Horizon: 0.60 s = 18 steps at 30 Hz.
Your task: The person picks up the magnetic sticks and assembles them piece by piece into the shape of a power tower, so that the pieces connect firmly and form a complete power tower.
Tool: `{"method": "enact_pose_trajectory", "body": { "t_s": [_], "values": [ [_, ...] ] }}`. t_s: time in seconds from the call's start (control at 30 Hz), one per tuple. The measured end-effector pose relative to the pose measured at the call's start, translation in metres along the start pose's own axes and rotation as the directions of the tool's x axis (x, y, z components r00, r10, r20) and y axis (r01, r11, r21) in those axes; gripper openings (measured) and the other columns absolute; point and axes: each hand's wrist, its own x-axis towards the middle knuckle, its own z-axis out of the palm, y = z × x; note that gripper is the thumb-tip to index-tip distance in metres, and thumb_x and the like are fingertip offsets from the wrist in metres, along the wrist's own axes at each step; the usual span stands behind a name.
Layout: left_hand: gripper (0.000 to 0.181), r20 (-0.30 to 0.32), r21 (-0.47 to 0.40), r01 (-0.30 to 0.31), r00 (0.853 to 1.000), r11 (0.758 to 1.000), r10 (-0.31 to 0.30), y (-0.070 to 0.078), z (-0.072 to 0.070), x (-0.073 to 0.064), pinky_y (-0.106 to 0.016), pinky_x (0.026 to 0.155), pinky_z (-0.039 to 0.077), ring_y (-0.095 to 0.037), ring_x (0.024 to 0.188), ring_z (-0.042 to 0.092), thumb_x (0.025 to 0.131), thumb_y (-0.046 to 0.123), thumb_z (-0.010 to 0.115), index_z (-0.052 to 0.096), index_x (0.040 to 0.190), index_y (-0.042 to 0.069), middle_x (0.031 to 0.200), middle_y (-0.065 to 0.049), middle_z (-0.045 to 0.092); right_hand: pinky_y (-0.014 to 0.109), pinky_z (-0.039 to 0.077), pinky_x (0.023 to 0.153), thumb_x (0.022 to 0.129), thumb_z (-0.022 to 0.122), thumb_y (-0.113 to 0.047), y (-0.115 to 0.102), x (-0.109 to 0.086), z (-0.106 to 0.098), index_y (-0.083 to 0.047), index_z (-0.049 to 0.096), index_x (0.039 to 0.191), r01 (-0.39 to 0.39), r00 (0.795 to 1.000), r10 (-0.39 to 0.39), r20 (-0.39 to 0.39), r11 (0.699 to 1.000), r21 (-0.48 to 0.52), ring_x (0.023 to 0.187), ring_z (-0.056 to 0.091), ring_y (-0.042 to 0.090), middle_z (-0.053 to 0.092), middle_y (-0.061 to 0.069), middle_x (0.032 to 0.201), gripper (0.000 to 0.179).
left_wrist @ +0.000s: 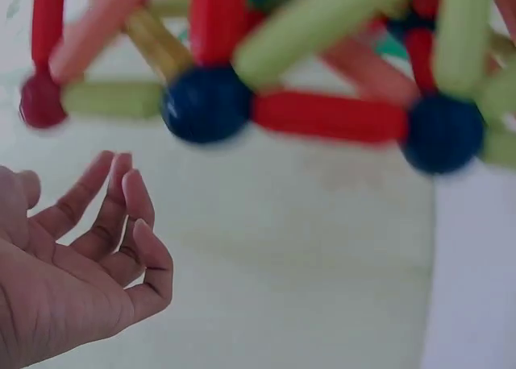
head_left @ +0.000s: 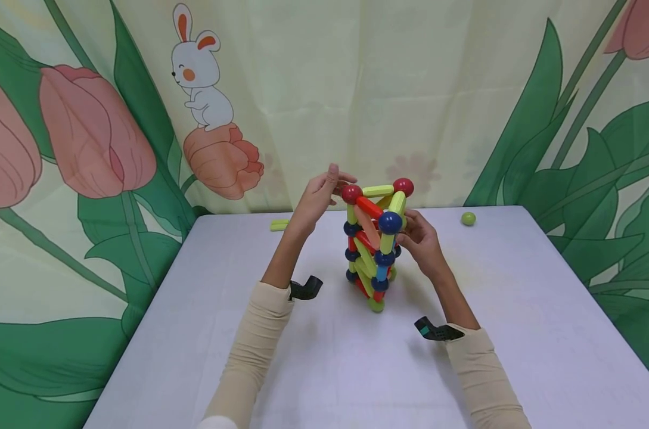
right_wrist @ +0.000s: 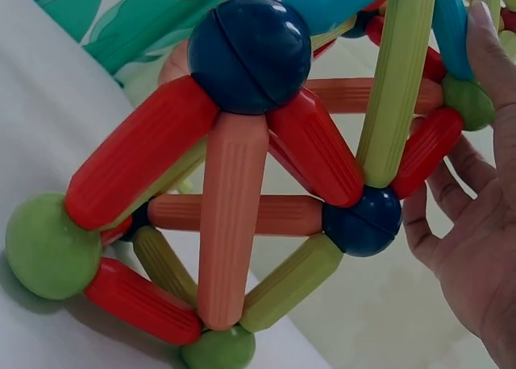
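Note:
A tall tower (head_left: 385,258) of magnetic sticks and balls stands on the table, with red, lime, blue and peach sticks. Red balls (head_left: 351,194) and a large blue ball (head_left: 390,223) mark its top corners. Beside the upper left corner is my left hand (head_left: 320,196), fingers loosely bent; the left wrist view shows a gap between it and the sticks. At the tower's upper right side, my right hand (head_left: 422,241) holds a corner around a green ball (right_wrist: 469,105), thumb on one side and fingers partly hidden behind a red stick (right_wrist: 431,150).
Lime sticks (head_left: 279,226) lie at the table's back edge, left of the tower. A loose green ball (head_left: 468,218) sits at the back right. Behind the white table (head_left: 195,333) hangs a printed curtain (head_left: 313,89).

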Motion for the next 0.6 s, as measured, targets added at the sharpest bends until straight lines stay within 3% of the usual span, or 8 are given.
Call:
{"method": "enact_pose_trajectory", "body": {
  "t_s": [0.13, 0.23, 0.4, 0.5, 0.6],
  "values": [
    [0.042, -0.113, 0.082, 0.093, 0.990, 0.992, -0.083, -0.041, -0.024, 0.000, -0.033, 0.080, 0.048, -0.027, 0.095, 0.063, 0.103, 0.041, 0.045, 0.067, 0.112, 0.006, 0.102, -0.016, 0.066, 0.019, 0.052, 0.090, 0.092, 0.066, -0.013, -0.002, -0.001, 0.000, -0.015, 0.051, 0.133, 0.025, 1.000, -0.025, 0.009, 1.000, -0.010, 0.104, 0.061, 0.010, 0.065, -0.006, 0.120, 0.044],
    [0.032, -0.200, 0.184, 0.197, 0.967, 0.963, -0.159, -0.081, -0.045, -0.002, -0.037, 0.085, 0.050, -0.029, 0.101, 0.063, 0.100, 0.032, 0.055, 0.067, 0.111, 0.005, 0.105, -0.017, 0.067, 0.019, 0.052, 0.089, 0.091, 0.067, -0.015, -0.003, -0.002, 0.000, -0.015, 0.051, 0.132, 0.029, 1.000, -0.029, 0.000, 0.999, -0.036, 0.101, 0.061, 0.010, 0.065, -0.006, 0.118, 0.044],
    [0.022, -0.329, 0.406, 0.334, 0.922, 0.851, -0.205, -0.144, -0.080, -0.013, -0.047, 0.092, 0.049, -0.035, 0.114, 0.060, 0.095, 0.012, 0.056, 0.068, 0.112, 0.003, 0.117, -0.022, 0.065, 0.019, 0.050, 0.092, 0.092, 0.067, -0.015, -0.003, -0.002, 0.004, -0.015, 0.052, 0.133, 0.042, 0.999, -0.042, -0.003, 0.997, -0.068, 0.104, 0.059, 0.010, 0.064, -0.007, 0.118, 0.043],
    [0.027, -0.356, 0.508, 0.367, 0.913, 0.779, -0.198, -0.171, -0.094, -0.023, -0.053, 0.097, 0.044, -0.044, 0.116, 0.053, 0.092, 0.005, 0.056, 0.067, 0.117, 0.003, 0.123, -0.030, 0.057, 0.020, 0.048, 0.094, 0.091, 0.069, -0.014, -0.003, -0.004, 0.007, -0.016, 0.054, 0.129, 0.065, 0.998, -0.066, -0.015, 0.995, -0.077, 0.105, 0.058, 0.010, 0.063, -0.008, 0.117, 0.041],
    [0.037, -0.330, 0.564, 0.391, 0.914, 0.727, -0.235, -0.187, -0.103, -0.032, -0.056, 0.099, 0.039, -0.047, 0.120, 0.043, 0.093, 0.006, 0.057, 0.060, 0.130, 0.007, 0.130, -0.032, 0.045, 0.020, 0.045, 0.096, 0.089, 0.071, -0.013, -0.004, -0.007, 0.010, -0.016, 0.055, 0.125, 0.080, 0.996, -0.083, -0.027, 0.993, -0.085, 0.105, 0.057, 0.009, 0.062, -0.009, 0.114, 0.040]
  ]
}}
